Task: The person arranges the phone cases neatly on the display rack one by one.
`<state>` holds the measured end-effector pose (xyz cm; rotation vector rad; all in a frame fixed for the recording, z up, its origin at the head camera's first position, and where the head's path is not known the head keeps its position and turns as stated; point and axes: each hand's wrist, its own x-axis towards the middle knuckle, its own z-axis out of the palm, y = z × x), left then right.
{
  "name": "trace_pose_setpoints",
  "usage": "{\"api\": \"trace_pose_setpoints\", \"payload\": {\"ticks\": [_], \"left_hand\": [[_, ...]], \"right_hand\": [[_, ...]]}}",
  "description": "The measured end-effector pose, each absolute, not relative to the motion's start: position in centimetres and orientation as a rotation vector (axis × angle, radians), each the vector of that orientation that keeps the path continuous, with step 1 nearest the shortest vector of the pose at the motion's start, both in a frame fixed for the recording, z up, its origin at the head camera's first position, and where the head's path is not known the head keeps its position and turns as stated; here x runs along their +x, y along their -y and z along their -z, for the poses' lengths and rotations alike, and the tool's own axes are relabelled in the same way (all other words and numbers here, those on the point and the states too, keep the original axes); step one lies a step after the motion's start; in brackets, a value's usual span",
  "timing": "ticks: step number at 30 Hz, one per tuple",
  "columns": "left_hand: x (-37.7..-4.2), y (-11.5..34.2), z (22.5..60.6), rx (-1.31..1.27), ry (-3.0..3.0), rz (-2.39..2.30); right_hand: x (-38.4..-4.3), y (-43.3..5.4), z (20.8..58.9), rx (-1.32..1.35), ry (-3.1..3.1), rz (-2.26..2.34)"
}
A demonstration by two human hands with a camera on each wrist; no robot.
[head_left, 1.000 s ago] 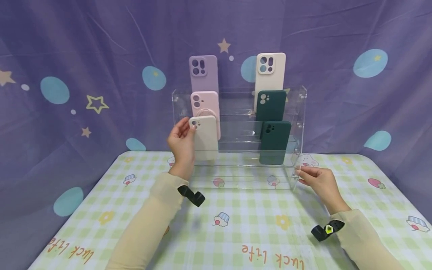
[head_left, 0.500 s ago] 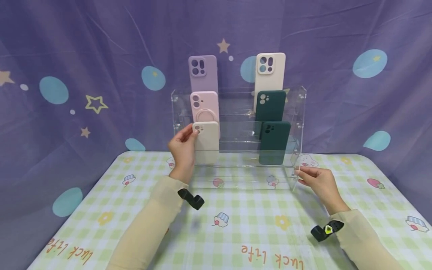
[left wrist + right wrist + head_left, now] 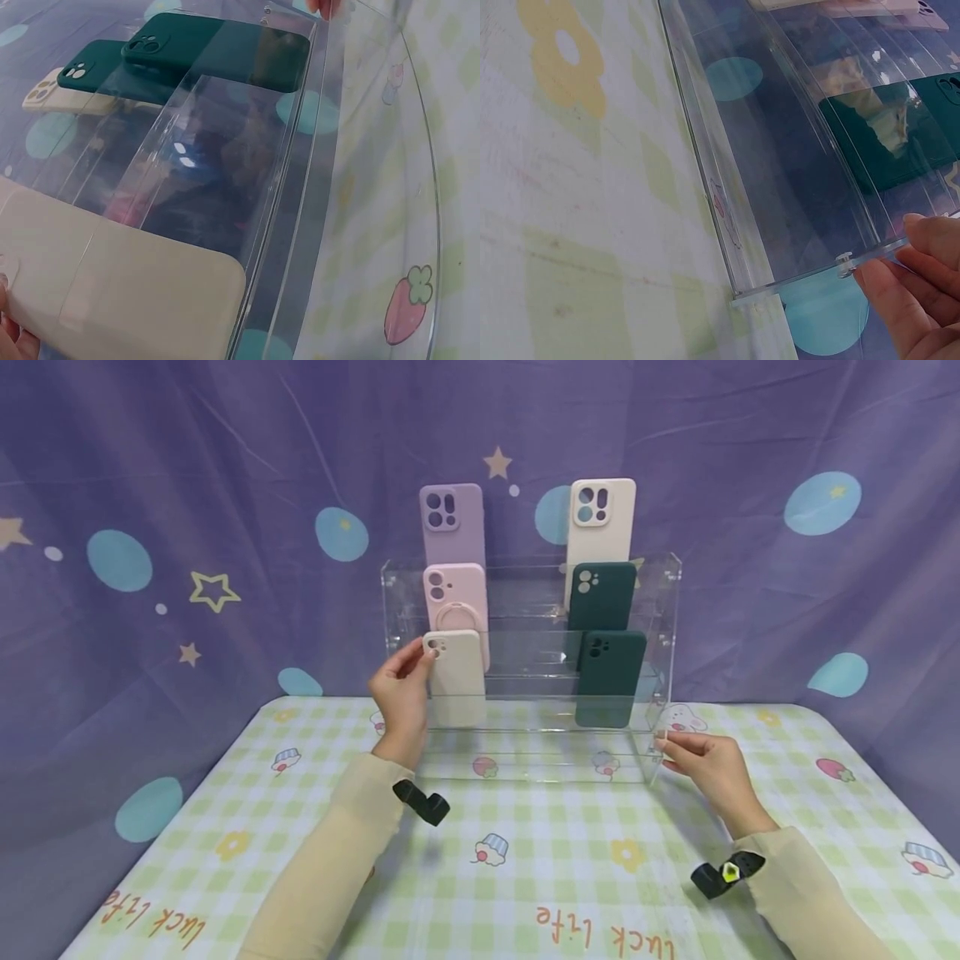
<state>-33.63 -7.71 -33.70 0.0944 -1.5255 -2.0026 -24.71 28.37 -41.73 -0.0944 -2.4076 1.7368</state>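
My left hand (image 3: 401,693) pinches a cream phone case (image 3: 456,677) by its upper left edge, thumb near the camera cutouts. The case stands behind the low front lip of the bottom tier of a clear acrylic display rack (image 3: 532,714); in the left wrist view its lower end (image 3: 150,292) is at the tier's base. My right hand (image 3: 708,768) grips the edge of the rack's right side panel, with fingertips beside a small clear fastener (image 3: 845,264) in the right wrist view. A pink case (image 3: 456,589) with a ring stands just behind the cream one.
A purple case (image 3: 461,539) stands at the top left of the rack. On the right side are a white case (image 3: 603,539) and two dark green cases, one middle (image 3: 603,597) and one lower (image 3: 611,681). A checked tablecloth (image 3: 555,868) lies under the rack; a purple curtain (image 3: 247,468) hangs behind.
The cream case has come down in the bottom tier, uncovering the pink case's ring, and its top has since shifted slightly left with my left hand. My right hand stays on the rack's side.
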Motion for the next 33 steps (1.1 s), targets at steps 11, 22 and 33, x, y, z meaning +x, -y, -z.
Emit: {"api": "trace_pose_setpoints", "payload": {"ticks": [11,22,33], "left_hand": [[-33.9,7.7,33.5,0.065,1.606,1.941],[-33.5,8.0,33.4,0.036,1.624,1.947],[-31.8,9.8,33.4,-0.105,1.766,1.851]], "right_hand": [[-24.6,-28.3,41.7,-0.089,2.397,-1.743],[-24.8,-28.5,41.9,-0.099,2.388,-1.754],[-24.9,-28.9,41.7,-0.043,2.517,-1.627]]}}
